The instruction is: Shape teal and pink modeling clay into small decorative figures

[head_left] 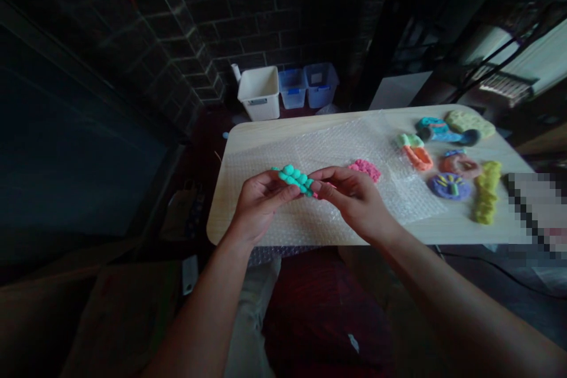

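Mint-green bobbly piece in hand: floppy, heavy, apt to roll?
The mint-green bobbly piece is probably soft, given its puffy lumps. Likely light: the left hand and right hand pinch it aloft. Its knobbly outline should resist rolling.

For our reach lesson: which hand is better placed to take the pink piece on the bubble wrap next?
Probably the right hand: in this view it is beside the pink piece, while the left hand is farther off. Both hold the green piece, so the right would need to let go.

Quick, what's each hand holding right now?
Left hand: closed, holding the bumpy green piece.
Right hand: closed, pinching the right end of that same piece.
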The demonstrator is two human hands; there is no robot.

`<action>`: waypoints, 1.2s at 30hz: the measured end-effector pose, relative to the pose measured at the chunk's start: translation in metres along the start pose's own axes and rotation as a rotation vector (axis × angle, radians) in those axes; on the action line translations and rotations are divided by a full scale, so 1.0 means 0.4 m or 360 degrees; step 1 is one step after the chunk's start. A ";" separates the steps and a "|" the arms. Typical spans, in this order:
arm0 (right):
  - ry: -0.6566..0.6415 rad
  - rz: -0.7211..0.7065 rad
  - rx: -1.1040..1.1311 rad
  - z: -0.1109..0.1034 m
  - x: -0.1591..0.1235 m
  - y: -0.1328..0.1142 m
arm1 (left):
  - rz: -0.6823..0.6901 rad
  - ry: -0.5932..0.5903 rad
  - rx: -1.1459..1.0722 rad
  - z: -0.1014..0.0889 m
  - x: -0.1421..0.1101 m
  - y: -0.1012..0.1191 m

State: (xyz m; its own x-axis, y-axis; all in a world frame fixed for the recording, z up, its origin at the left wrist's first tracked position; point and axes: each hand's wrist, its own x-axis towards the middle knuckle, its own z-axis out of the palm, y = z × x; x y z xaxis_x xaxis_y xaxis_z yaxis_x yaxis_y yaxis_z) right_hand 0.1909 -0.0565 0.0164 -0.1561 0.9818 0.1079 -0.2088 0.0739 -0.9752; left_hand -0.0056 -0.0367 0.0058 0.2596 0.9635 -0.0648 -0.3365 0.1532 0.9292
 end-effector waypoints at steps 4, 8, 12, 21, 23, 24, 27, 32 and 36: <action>0.0025 0.0020 0.0083 0.002 0.001 0.001 | -0.0024 0.0010 -0.0060 0.005 0.003 0.003; 0.0058 0.0035 0.0130 0.001 0.003 0.009 | -0.0062 0.0024 -0.0051 0.008 0.002 0.009; 0.0102 0.0050 0.0225 0.000 0.007 0.017 | -0.0055 0.0022 -0.0049 0.008 0.000 0.010; 0.0070 0.0053 0.0109 0.005 0.006 0.011 | -0.0018 0.0003 -0.0192 0.012 0.003 0.001; 0.0110 0.0060 0.0151 0.009 0.008 0.012 | -0.0018 0.0016 -0.0198 0.013 0.003 0.001; 0.0152 0.0066 0.0212 0.010 0.009 0.013 | -0.0016 0.0032 -0.0205 0.013 0.004 0.002; 0.0296 0.0076 0.0434 0.011 0.017 0.019 | 0.0040 0.0159 -0.0258 0.000 0.010 0.013; 0.0322 0.0097 0.0387 -0.020 0.035 0.029 | 0.0206 0.0562 -0.0369 -0.062 0.029 0.035; 0.0448 0.0192 0.0431 -0.061 0.048 0.048 | 0.0215 0.0745 -0.0397 -0.109 0.035 0.027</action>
State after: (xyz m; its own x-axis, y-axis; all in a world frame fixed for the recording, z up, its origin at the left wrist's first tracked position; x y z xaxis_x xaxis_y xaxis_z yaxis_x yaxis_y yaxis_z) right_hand 0.2074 -0.0318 -0.0050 0.0673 0.9929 -0.0978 -0.4575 -0.0564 -0.8874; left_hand -0.0452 -0.0119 -0.0012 -0.2120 0.9643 -0.1588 -0.5582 0.0139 0.8296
